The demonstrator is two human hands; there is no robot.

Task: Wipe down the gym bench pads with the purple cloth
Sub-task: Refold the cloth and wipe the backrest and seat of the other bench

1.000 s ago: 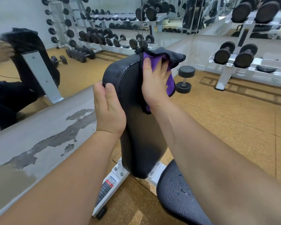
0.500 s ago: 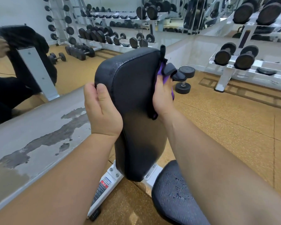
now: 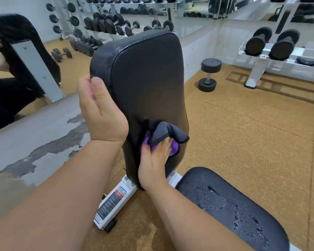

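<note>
- Wiping the upright back pad (image 3: 145,78) — press flat and cover its lower face edge to edge.
- Seat pad (image 3: 230,205): droplets unwiped; likely next.
- Left hand (image 3: 100,111): clamped on the back pad's left edge; keep bracing.
- Right hand (image 3: 155,160): pressing the purple cloth (image 3: 163,140) low on the pad — bunched, better spread.
</note>
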